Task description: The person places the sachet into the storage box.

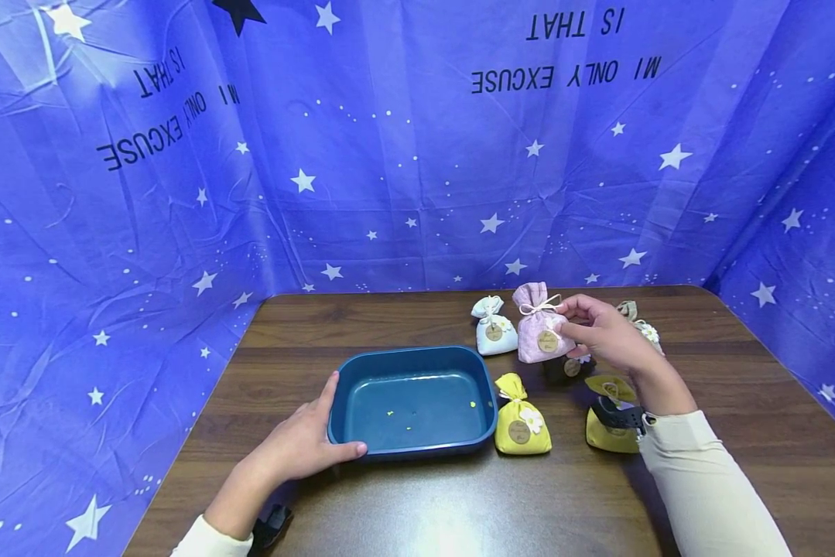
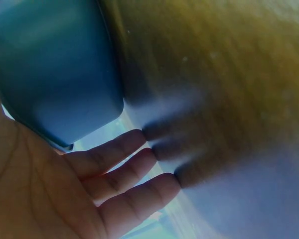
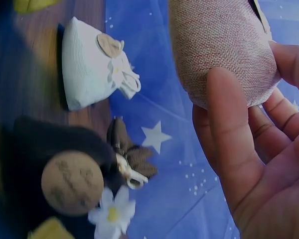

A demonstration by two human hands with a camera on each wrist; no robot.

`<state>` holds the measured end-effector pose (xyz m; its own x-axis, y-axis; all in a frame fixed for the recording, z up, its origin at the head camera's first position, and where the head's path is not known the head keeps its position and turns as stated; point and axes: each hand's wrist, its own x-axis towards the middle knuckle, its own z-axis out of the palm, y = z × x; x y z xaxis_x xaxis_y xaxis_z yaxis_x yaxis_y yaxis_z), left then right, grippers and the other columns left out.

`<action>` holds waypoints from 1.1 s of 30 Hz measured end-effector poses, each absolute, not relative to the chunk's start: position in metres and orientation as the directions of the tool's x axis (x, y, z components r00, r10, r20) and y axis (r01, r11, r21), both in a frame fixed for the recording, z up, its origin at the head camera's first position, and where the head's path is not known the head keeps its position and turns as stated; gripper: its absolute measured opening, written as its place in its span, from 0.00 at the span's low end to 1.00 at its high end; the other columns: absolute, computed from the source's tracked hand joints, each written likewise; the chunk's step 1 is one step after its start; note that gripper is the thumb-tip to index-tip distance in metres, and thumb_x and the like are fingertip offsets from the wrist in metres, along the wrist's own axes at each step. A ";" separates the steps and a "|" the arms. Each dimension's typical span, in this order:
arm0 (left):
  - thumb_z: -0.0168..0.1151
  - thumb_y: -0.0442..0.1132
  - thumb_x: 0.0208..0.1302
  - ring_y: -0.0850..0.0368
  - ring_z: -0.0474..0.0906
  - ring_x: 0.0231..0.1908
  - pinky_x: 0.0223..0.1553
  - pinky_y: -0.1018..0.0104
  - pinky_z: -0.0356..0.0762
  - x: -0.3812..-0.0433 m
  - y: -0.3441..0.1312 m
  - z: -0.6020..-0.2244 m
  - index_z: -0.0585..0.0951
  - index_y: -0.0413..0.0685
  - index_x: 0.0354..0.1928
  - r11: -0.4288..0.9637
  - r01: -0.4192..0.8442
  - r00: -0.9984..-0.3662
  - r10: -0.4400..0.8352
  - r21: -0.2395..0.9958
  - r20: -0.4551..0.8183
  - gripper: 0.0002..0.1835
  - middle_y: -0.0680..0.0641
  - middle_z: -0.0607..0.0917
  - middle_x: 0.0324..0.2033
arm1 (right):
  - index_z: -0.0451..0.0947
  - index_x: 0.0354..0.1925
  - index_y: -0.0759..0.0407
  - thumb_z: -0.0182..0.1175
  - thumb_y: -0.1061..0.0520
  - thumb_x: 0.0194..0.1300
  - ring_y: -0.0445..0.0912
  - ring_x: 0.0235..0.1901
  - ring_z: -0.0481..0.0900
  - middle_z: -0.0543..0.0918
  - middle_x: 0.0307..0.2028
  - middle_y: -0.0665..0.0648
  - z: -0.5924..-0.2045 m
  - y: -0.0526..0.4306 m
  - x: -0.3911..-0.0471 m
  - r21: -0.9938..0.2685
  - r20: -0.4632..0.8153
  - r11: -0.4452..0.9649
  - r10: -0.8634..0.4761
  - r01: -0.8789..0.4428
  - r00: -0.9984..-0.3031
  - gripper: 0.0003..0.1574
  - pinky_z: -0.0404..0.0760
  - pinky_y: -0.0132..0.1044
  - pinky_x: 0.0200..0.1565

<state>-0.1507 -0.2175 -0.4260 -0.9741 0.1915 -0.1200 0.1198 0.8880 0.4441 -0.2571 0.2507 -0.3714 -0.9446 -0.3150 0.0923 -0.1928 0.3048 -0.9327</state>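
Observation:
My right hand [image 1: 612,336] holds a pink drawstring sachet [image 1: 542,317] by its side, thumb in front and fingers behind. The sachet hangs above a black sachet [image 3: 25,144], partly hidden in the head view. A white sachet [image 1: 495,340] stands just left of the pink one. Beside the blue tray [image 1: 417,362], at its right end, lies a yellow sachet [image 1: 521,442] with a white flower and round tag. My left hand [image 1: 302,441] rests against the tray's left end, thumb along the near rim. In the left wrist view its fingers [image 2: 139,199] are extended and touch the table.
Under my right wrist lies a mustard sachet [image 1: 608,442], partly covered by the black wrist strap [image 1: 615,414]. Behind the right hand a beige sachet [image 1: 627,311] shows in part. A blue star-printed curtain [image 1: 417,155] borders the wooden table [image 1: 417,510].

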 end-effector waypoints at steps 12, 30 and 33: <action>0.69 0.72 0.47 0.36 0.74 0.59 0.55 0.38 0.71 -0.152 -0.218 -0.427 0.43 0.43 0.79 0.886 0.129 -0.972 0.202 0.446 -0.122 0.69 0.30 0.75 0.60 | 0.68 0.53 0.73 0.58 0.66 0.69 0.45 0.32 0.82 0.76 0.44 0.66 -0.373 0.225 -0.267 -0.936 0.094 0.286 -0.357 -0.204 -0.930 0.17 0.85 0.49 0.31; 0.69 0.73 0.47 0.36 0.73 0.59 0.56 0.39 0.71 -0.151 -0.219 -0.427 0.44 0.43 0.79 0.889 0.132 -0.973 0.200 0.439 -0.113 0.69 0.30 0.75 0.60 | 0.71 0.50 0.70 0.59 0.65 0.69 0.48 0.34 0.81 0.75 0.46 0.66 -0.372 0.177 -0.281 -0.941 0.106 0.246 -0.442 -0.234 -0.891 0.14 0.84 0.53 0.32; 0.69 0.73 0.48 0.35 0.72 0.60 0.56 0.39 0.71 -0.151 -0.219 -0.427 0.44 0.43 0.79 0.891 0.139 -0.973 0.204 0.433 -0.106 0.68 0.29 0.75 0.60 | 0.71 0.49 0.70 0.59 0.66 0.68 0.49 0.34 0.81 0.76 0.44 0.66 -0.371 0.167 -0.281 -0.947 0.105 0.225 -0.461 -0.230 -0.881 0.13 0.84 0.55 0.33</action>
